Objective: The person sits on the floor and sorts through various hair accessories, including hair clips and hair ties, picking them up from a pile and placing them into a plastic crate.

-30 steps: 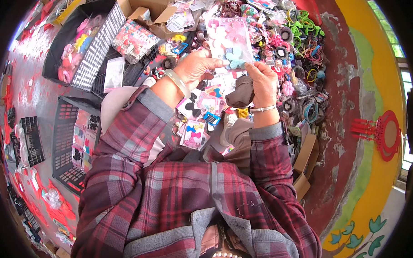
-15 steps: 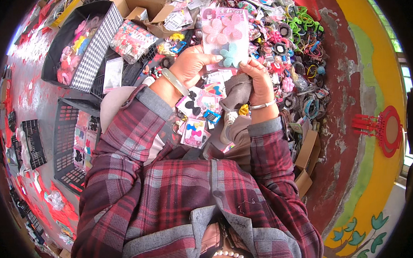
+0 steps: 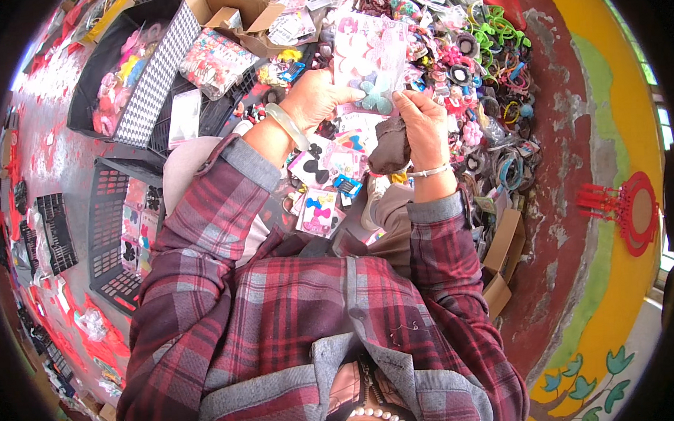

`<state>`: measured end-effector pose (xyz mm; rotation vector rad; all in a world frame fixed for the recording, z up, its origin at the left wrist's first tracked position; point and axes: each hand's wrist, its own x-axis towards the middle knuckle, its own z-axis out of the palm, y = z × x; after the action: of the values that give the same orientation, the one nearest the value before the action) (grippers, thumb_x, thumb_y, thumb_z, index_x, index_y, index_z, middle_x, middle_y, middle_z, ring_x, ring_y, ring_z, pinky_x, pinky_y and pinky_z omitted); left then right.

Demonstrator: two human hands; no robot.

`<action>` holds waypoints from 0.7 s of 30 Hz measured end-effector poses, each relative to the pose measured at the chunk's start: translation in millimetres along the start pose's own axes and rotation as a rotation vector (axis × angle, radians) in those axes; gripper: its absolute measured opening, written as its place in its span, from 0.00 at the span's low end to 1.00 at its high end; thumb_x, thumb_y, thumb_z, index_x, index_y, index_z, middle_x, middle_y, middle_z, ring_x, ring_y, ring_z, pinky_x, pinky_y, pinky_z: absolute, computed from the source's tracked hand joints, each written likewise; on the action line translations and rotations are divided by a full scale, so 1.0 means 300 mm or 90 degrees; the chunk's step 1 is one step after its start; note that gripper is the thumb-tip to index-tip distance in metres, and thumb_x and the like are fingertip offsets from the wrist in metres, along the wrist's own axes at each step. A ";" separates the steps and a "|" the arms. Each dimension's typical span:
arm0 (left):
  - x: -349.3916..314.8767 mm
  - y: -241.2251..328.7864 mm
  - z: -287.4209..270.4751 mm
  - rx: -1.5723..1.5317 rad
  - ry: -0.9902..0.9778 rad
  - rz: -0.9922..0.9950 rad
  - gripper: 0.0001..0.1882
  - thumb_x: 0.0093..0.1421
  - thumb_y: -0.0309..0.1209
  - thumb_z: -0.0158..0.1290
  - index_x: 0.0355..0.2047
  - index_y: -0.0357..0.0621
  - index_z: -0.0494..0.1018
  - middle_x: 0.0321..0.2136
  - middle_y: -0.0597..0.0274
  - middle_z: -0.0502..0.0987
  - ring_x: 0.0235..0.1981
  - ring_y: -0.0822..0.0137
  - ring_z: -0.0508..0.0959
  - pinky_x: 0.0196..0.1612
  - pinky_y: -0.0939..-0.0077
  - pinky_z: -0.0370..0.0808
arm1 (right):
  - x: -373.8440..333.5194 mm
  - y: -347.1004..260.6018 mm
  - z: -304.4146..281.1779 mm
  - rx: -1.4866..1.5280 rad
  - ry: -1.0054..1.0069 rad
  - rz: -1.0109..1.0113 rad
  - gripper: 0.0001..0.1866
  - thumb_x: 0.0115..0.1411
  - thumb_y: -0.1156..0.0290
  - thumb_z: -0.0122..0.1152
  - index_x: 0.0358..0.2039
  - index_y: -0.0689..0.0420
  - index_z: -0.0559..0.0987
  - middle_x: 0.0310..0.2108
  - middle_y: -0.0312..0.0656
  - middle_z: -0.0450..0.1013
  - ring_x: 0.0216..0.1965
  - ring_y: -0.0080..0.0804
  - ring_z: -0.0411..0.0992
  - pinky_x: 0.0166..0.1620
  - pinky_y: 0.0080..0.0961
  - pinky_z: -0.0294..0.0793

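My left hand [image 3: 312, 100] is closed on the left edge of a clear-wrapped card [image 3: 392, 41] with pale pink flower-shaped pieces and a blue-green flower [image 3: 377, 95]. Its thumb points across the wrapping toward the blue-green flower. At the card's lower right corner, my right hand [image 3: 427, 126] pinches the wrapping between thumb and fingers. A crumpled dark grey-brown cloth [image 3: 389, 148] hangs at the right palm; how those fingers hold it is hidden. Below lie cards with bows [image 3: 321, 211] and a small blue packet [image 3: 346, 186].
A big heap of hair accessories [image 3: 462, 76] lies ahead and to the right, beside a worn red wall base [image 3: 557, 128]. A dark bin [image 3: 158, 76] with a checked side and a black plastic basket [image 3: 111, 233] stand left. Cardboard boxes [image 3: 505, 242] sit right.
The wrapped card has tilted, and glare now pales its pink flowers. The cloth at my right hand has swung and looks darker. Both hands keep their hold on the card.
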<state>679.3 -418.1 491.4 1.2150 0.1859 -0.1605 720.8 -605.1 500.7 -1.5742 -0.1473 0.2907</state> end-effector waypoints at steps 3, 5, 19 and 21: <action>0.004 -0.009 0.001 -0.033 0.005 -0.007 0.13 0.49 0.27 0.56 0.37 0.40 0.74 0.21 0.70 0.73 0.13 0.81 0.65 0.13 0.87 0.58 | 0.001 -0.003 0.005 -0.010 -0.001 -0.007 0.06 0.53 0.74 0.60 0.31 0.62 0.78 0.24 0.29 0.71 0.24 0.12 0.63 0.27 0.10 0.60; 0.002 -0.007 0.007 -0.061 0.000 -0.020 0.12 0.50 0.27 0.55 0.37 0.40 0.74 0.21 0.70 0.73 0.13 0.82 0.65 0.13 0.87 0.57 | 0.002 -0.002 0.003 -0.005 0.002 -0.010 0.06 0.53 0.74 0.60 0.31 0.62 0.78 0.24 0.29 0.71 0.24 0.12 0.63 0.27 0.10 0.60; 0.008 0.001 -0.020 -0.128 -0.086 -0.070 0.15 0.51 0.21 0.51 0.41 0.35 0.70 0.31 0.62 0.74 0.30 0.70 0.75 0.36 0.80 0.75 | -0.005 -0.015 0.009 -0.101 0.001 -0.035 0.10 0.55 0.72 0.58 0.35 0.65 0.78 0.23 0.29 0.70 0.23 0.12 0.62 0.26 0.10 0.61; 0.011 -0.002 -0.024 -0.138 -0.110 -0.056 0.13 0.54 0.23 0.49 0.41 0.35 0.68 0.34 0.60 0.73 0.34 0.67 0.76 0.42 0.73 0.75 | -0.001 -0.023 0.004 -0.061 0.004 0.007 0.07 0.54 0.72 0.58 0.31 0.63 0.78 0.23 0.29 0.70 0.23 0.12 0.62 0.26 0.10 0.60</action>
<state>682.0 -411.7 487.6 0.9724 0.1024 -0.3132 720.7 -603.8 507.5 -1.6719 -0.1492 0.2900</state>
